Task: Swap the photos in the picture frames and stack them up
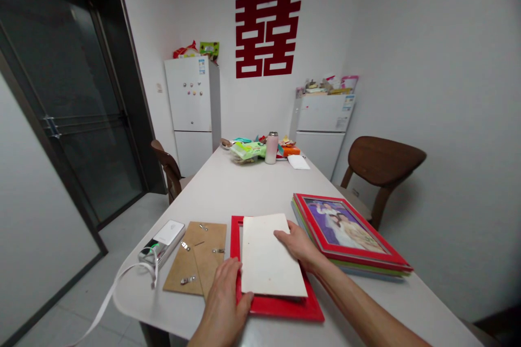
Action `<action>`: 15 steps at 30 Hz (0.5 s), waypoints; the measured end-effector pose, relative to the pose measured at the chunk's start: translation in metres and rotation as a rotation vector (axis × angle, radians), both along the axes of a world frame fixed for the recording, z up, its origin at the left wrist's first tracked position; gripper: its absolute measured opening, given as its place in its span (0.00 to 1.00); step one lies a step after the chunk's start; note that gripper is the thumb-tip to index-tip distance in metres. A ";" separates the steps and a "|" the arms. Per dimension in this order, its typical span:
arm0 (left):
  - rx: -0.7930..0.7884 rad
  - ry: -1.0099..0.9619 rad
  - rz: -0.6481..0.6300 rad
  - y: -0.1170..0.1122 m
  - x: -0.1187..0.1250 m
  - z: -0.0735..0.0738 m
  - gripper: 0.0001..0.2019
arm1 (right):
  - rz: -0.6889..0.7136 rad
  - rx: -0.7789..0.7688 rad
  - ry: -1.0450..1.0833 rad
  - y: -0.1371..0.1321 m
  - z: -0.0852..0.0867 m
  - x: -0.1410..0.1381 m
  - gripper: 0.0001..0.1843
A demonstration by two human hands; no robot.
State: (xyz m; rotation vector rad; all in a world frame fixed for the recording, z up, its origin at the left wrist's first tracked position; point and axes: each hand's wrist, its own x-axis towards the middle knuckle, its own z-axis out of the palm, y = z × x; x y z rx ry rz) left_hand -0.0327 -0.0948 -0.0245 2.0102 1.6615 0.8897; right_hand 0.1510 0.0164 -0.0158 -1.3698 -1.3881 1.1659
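Note:
A white card (268,255) lies over the opening of a red picture frame (285,309) on the table in front of me, slightly askew, so red shows on the left and along the bottom. My right hand (300,244) grips the card's right edge, thumb on top and fingers underneath, out of sight. At the frame's lower left, my left hand (228,295) holds the side, with the thumb over the corner by the card. Close to that hand is a brown backing board (185,260) with metal clips and an open-out stand.
Several stacked frames, the top one a red frame with a photo (345,225), sit on the right. A power bank (163,241) with a white cable is at left. A pink bottle (271,149) and snack packets (248,150) stand far back. A chair (382,162) is at right.

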 end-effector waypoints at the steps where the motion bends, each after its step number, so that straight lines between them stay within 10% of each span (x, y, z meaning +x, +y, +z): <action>1: 0.002 -0.006 -0.003 0.000 0.000 0.001 0.23 | 0.011 -0.006 -0.001 0.001 0.000 0.000 0.16; 15: 0.013 0.086 -0.057 -0.001 0.002 0.005 0.14 | -0.043 0.093 -0.443 0.013 -0.007 -0.006 0.16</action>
